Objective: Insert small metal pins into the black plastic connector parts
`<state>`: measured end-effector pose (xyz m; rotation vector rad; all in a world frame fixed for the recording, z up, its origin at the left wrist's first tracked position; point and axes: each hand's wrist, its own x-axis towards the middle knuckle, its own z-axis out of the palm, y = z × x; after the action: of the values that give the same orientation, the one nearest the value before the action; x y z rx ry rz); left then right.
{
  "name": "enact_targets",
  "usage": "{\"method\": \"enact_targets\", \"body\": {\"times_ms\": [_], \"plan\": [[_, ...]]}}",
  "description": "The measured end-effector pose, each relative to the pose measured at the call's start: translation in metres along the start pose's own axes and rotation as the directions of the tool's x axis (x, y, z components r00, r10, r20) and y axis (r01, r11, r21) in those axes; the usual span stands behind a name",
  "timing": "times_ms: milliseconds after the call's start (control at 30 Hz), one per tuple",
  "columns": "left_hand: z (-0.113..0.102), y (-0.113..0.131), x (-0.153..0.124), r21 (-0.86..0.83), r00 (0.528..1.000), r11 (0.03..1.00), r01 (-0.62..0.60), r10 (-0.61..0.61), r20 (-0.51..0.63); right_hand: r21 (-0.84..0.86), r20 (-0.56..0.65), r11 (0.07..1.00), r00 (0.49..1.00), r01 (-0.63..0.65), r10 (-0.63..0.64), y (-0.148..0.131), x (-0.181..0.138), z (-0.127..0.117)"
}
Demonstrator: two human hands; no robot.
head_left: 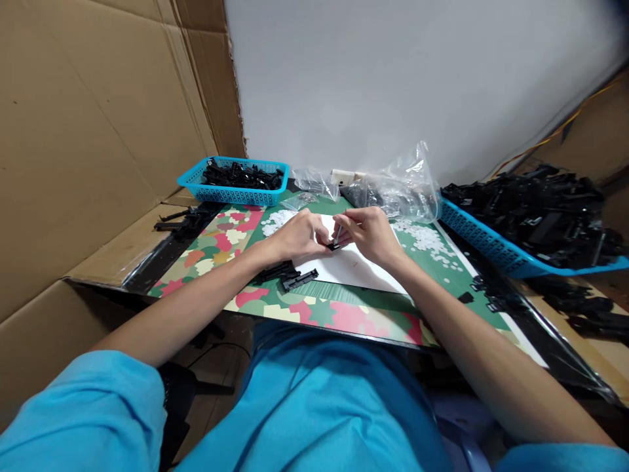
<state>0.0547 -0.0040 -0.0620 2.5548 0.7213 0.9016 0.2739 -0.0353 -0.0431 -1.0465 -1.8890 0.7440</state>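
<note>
My left hand (297, 237) and my right hand (369, 233) meet over a white sheet (358, 269) on the table. Both are closed around a small black plastic part (334, 246) held between the fingertips. My right hand also pinches a thin pale piece (339, 233) that stands up from the part. Two black plastic parts (292, 275) lie on the table just below my left wrist. Small white discs lie in two heaps, one (275, 221) behind my left hand and one (427, 241) right of my right hand.
A blue basket (230, 191) of black parts stands at the back left. A larger blue basket (496, 252), heaped with black parts, is on the right. Clear plastic bags (400, 187) lie at the back. Cardboard walls (88, 144) close the left side. Loose black parts (179, 223) lie nearby.
</note>
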Motion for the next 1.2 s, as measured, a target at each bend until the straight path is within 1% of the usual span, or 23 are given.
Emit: {"method": "enact_targets", "body": {"times_ms": [267,500,667,867,933,1033,1133,1200], "plan": [[0.0,0.002,0.0,0.008,1.0,1.0,-0.016,0.016,-0.004,-0.077,-0.015,0.996,0.999,0.041,-0.042,-0.008,-0.001,0.001],[0.003,0.005,-0.001,0.01,0.999,1.0,-0.004,0.005,-0.042,-0.122,-0.026,0.991,0.998,0.052,-0.055,-0.005,-0.004,0.002],[0.005,0.005,-0.001,0.008,0.999,1.0,0.002,-0.002,-0.05,-0.18,-0.075,0.98,0.993,0.08,-0.095,-0.004,-0.009,0.007],[0.006,0.005,-0.002,0.011,0.997,1.0,0.027,-0.026,-0.074,-0.276,-0.157,0.95,0.969,0.144,-0.193,-0.003,-0.016,0.014],[0.006,0.005,-0.002,0.003,0.996,0.999,0.036,-0.036,-0.076,-0.3,-0.179,0.944,0.963,0.14,-0.2,-0.003,-0.018,0.017],[0.006,0.005,-0.002,-0.014,0.995,0.998,0.068,-0.068,-0.074,-0.351,-0.211,0.931,0.961,0.098,-0.18,-0.002,-0.021,0.022],[0.006,0.004,-0.002,-0.01,0.994,0.996,0.087,-0.088,-0.065,-0.393,-0.207,0.916,0.964,0.076,-0.169,-0.002,-0.022,0.028],[0.005,0.004,-0.003,-0.015,0.994,0.996,0.093,-0.094,-0.063,-0.371,-0.201,0.926,0.966,0.077,-0.161,-0.002,-0.021,0.03]]}}
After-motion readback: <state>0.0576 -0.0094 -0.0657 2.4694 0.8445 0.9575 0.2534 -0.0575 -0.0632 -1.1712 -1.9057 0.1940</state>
